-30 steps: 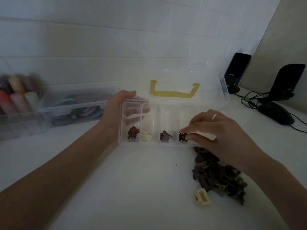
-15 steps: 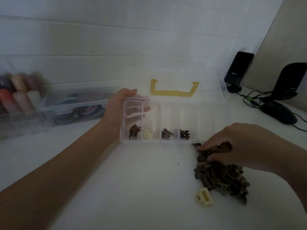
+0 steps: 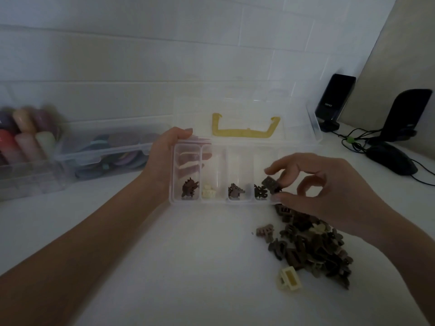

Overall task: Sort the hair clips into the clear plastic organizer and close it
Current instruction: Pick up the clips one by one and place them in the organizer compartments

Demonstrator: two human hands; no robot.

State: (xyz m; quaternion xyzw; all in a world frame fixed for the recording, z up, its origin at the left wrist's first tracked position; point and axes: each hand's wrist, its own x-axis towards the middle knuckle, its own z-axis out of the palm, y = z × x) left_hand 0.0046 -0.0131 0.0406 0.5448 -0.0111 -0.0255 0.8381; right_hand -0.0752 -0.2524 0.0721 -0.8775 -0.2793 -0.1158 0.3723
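Near the back edge of the white bench [image 3: 188,267] stands the clear plastic organizer [image 3: 221,202], its lid [image 3: 247,109] tipped open toward the wall. The left hand [image 3: 162,161] has its grip wrapped round the organizer's left end, thumb on the rim. The right hand [image 3: 329,191] pinches a dark brown hair clip [image 3: 270,184] between thumb and fingers, just above the fourth compartment from the left. The first four compartments each hold one clip, the second a cream one [image 3: 208,191]. A pile of brown clips [image 3: 315,248] lies toward the bench's right front, with a loose cream clip [image 3: 289,278] beside it.
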